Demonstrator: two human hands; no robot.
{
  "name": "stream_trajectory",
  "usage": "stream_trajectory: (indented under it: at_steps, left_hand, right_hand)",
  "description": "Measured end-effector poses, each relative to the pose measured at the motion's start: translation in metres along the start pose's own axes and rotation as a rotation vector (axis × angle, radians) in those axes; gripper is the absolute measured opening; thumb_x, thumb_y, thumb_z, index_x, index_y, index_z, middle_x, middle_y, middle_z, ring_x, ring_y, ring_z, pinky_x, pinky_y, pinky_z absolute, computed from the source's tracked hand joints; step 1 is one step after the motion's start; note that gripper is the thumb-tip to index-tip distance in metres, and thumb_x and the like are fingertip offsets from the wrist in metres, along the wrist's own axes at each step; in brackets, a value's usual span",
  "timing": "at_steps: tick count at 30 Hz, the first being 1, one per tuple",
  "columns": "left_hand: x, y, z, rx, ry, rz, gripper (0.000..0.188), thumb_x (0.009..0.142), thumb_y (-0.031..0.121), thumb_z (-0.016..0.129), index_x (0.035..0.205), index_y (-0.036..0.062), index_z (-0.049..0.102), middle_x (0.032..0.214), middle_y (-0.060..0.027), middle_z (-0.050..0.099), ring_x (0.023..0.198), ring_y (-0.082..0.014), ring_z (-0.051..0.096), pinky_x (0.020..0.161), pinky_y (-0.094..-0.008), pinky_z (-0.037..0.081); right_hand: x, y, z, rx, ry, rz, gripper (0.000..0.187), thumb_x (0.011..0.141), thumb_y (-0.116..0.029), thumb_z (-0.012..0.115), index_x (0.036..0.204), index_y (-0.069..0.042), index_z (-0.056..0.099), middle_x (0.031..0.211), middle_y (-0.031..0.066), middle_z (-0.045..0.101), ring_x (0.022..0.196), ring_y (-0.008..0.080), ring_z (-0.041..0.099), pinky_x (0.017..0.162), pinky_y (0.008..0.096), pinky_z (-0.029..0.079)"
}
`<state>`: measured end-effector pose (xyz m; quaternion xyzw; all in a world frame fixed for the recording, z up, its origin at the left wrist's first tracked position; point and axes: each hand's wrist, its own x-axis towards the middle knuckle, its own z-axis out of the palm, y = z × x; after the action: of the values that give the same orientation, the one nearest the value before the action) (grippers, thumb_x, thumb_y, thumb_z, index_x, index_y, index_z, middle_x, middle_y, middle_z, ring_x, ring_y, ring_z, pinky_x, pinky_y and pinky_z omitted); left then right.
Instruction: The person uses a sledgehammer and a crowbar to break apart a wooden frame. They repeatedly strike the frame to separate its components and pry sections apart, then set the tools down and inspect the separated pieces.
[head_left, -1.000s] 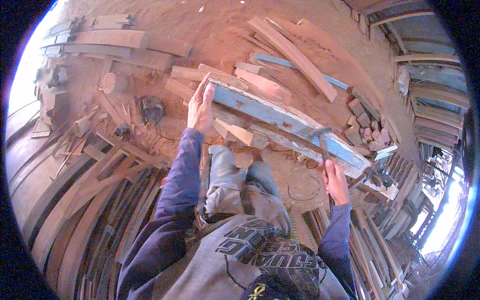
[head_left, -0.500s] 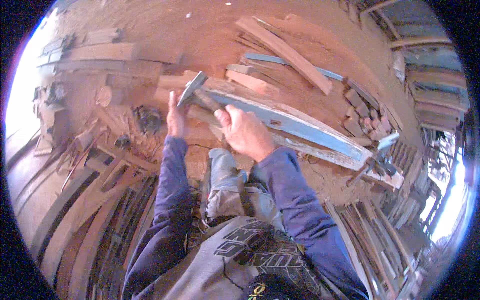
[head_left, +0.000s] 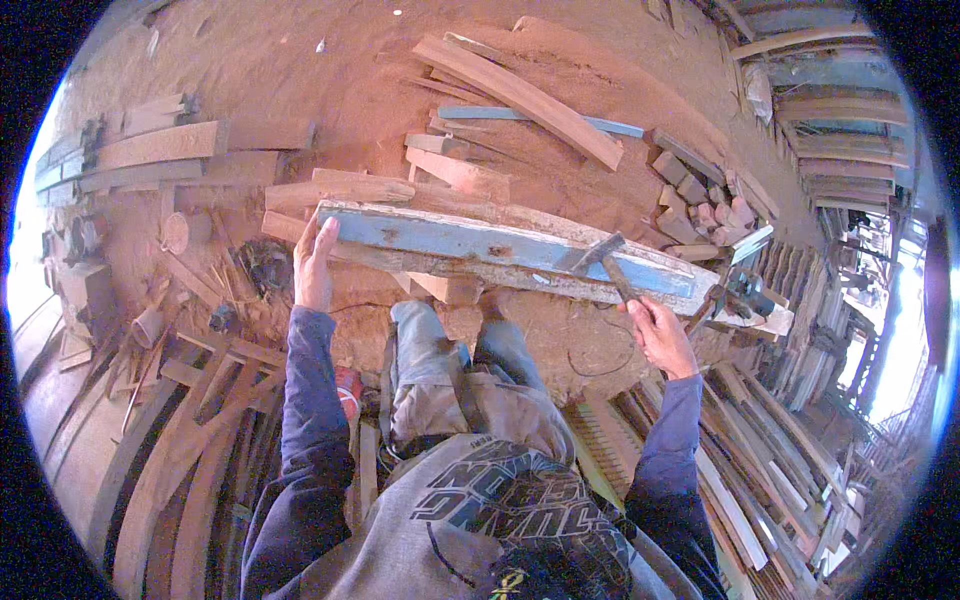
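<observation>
A long wooden beam with a worn light-blue painted face [head_left: 430, 238] lies crosswise in front of me, its edges rough and whitish. At its left end is my left hand [head_left: 314, 268], fingers stretched upward against the end of the wood. My right hand [head_left: 662, 338] is closed around the handle of a hammer [head_left: 615, 268], whose metal head is over the right part of the blue face. Whether the head touches the wood, I cannot tell. A dark clamp-like tool [head_left: 745, 295] sits at the beam's right end.
Offcut blocks [head_left: 690, 190] are heaped at the back right. Planks [head_left: 520, 100] and a thin blue strip [head_left: 480, 113] lie on the reddish dirt beyond the beam. Stacked timber [head_left: 170, 480] stands at the near left, with more strips [head_left: 740, 480] at the near right.
My right hand has swung the hammer from the beam's left end to its right part. The left hand has shifted slightly left and down, and the view has turned.
</observation>
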<state>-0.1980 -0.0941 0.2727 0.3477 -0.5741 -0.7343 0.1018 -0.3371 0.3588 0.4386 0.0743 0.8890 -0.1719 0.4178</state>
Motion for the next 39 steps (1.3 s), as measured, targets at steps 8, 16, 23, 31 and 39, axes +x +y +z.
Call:
stream_trajectory:
  at_steps: [8,16,23,31,39]
  left_hand:
    - [0.003,-0.015,-0.009,0.003,0.05,0.045,0.048,0.098,0.031,0.059,0.13,-0.0045,0.06,0.126,-0.0079,0.063,0.117,-0.0155,0.055,0.104,-0.0295,0.039]
    - [0.012,-0.03,-0.019,0.005,0.211,-0.006,0.059,0.096,0.04,0.063,0.137,-0.0011,0.055,0.142,-0.0125,0.051,0.129,-0.0214,0.049,0.111,-0.0403,0.035]
    - [-0.032,0.021,0.07,0.79,0.504,0.726,0.063,0.096,0.038,0.062,0.142,0.0002,0.043,0.137,-0.0178,0.051,0.136,-0.0343,0.04,0.113,-0.047,0.034]
    - [-0.084,0.045,0.245,1.149,-0.3,0.898,0.083,0.067,0.027,0.084,0.14,0.0085,0.049,0.134,-0.0159,0.054,0.13,-0.0367,0.046,0.113,-0.0498,0.033]
    - [-0.085,0.03,0.328,1.657,-0.679,0.475,0.074,0.069,0.034,0.083,0.134,0.0138,0.053,0.132,-0.0138,0.058,0.124,-0.0365,0.053,0.102,-0.0506,0.043]
  right_hand:
    - [0.015,-0.107,0.084,0.182,-0.022,-0.588,0.042,0.101,-0.038,0.053,0.096,0.003,0.062,0.087,0.0282,0.065,0.083,0.0469,0.063,0.07,0.0478,0.048]
    - [0.003,-0.044,0.068,0.223,0.087,-0.475,0.048,0.099,-0.046,0.052,0.109,-0.001,0.066,0.097,0.0268,0.067,0.093,0.0466,0.064,0.078,0.0501,0.05]
    - [0.005,0.139,-0.008,0.239,0.172,-0.038,0.062,0.098,-0.056,0.049,0.11,0.001,0.069,0.1,0.0196,0.072,0.093,0.0352,0.067,0.086,0.0444,0.051]
    - [0.006,0.299,-0.05,0.156,0.525,0.028,0.05,0.098,-0.051,0.055,0.103,-0.003,0.07,0.066,0.0019,0.057,0.055,0.013,0.052,0.052,0.0338,0.04]
    - [0.01,0.363,0.077,1.002,0.456,0.206,0.036,0.097,-0.044,0.061,0.1,-0.008,0.065,0.056,-0.0056,0.044,0.043,0.0051,0.04,0.039,0.0237,0.03]
